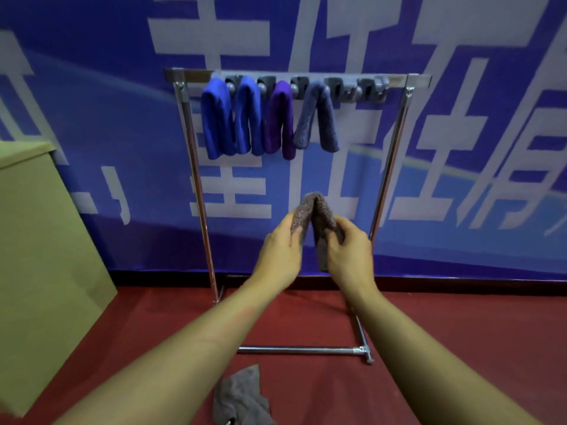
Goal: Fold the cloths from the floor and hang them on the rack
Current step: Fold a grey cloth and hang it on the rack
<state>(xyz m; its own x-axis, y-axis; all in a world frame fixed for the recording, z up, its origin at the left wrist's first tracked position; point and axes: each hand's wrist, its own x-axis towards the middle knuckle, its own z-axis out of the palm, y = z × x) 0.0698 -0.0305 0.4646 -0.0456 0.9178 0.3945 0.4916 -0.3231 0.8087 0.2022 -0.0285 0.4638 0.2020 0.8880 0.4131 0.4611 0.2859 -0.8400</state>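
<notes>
A folded brown-grey cloth (316, 210) is held up in front of the metal rack (196, 179), bent over like a tent. My left hand (280, 250) grips its left flap and my right hand (346, 250) grips its right flap. On the rack's top bar (405, 79) hang several folded cloths: two blue ones (216, 118), a purple one (279, 118) and a grey-blue one (316, 118). The hooks (359, 88) at the bar's right end are bare. Another grey cloth (242, 397) lies crumpled on the red floor between my forearms.
A tan cardboard box (43, 240) stands at the left. A blue banner with white characters (460, 148) covers the wall behind the rack. The rack's base bar (300, 350) runs across the red floor (460, 332) in front of me.
</notes>
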